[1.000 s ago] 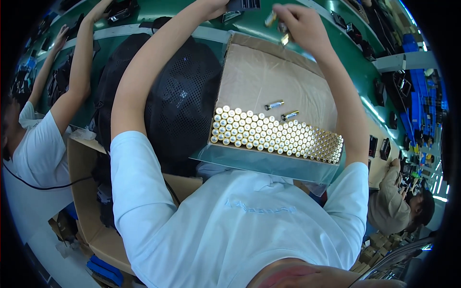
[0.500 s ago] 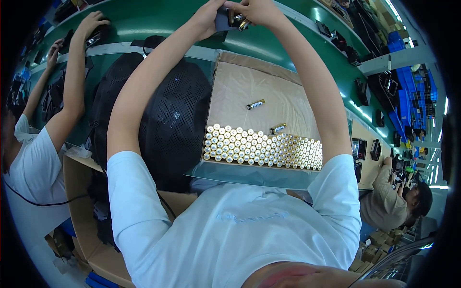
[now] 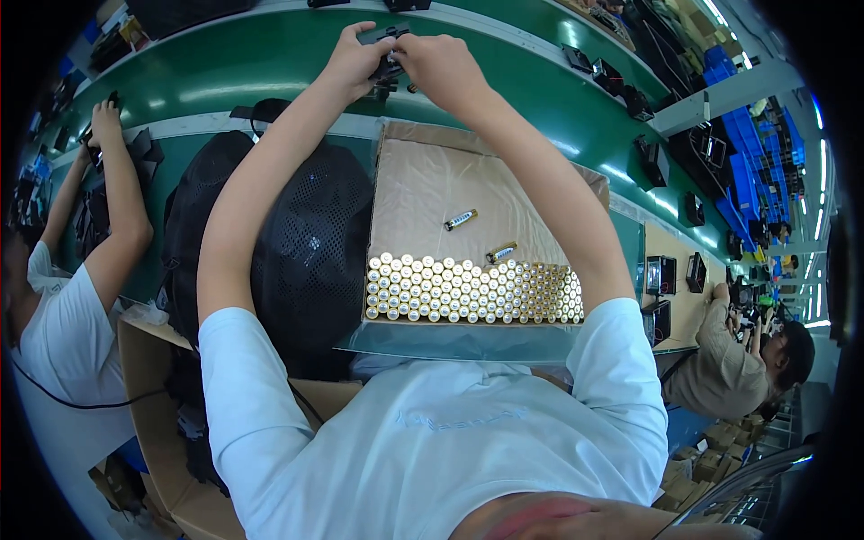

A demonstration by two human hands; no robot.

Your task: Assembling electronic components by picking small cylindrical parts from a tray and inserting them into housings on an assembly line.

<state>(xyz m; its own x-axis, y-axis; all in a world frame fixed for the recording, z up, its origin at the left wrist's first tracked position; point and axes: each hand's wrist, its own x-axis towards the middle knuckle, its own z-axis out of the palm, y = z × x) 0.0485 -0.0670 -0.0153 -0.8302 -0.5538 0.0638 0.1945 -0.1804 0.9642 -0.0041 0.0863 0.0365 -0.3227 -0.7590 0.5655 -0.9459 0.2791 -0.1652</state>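
Over the green bench, beyond the box, my left hand (image 3: pixel 353 61) grips a small black plastic case (image 3: pixel 385 34). My right hand (image 3: pixel 443 70) is closed beside it, its fingertips pressed at the case's near side. A battery end (image 3: pixel 412 88) pokes out beneath the right hand; how many batteries that hand holds is hidden. Nearer to me, an open cardboard box (image 3: pixel 423 135) contains rows of upright batteries (image 3: pixel 450 292) with gold-coloured ends. Two loose batteries, one (image 3: pixel 461 220) farther away and one (image 3: pixel 501 252) by the rows, lie on the brown paper.
A black mesh bag (image 3: pixel 310 243) stands left of the battery box. Another person's hand (image 3: pixel 106 117) works at the far left, and a second person (image 3: pixel 720 360) sits at the right. Several black cases (image 3: pixel 661 274) stand along the right side. A cardboard carton (image 3: pixel 148 387) is at lower left.
Both hands have come nearer and left with the black case. The batteries that showed between my hands are now mostly covered. The box appears slightly lower and farther left in view.
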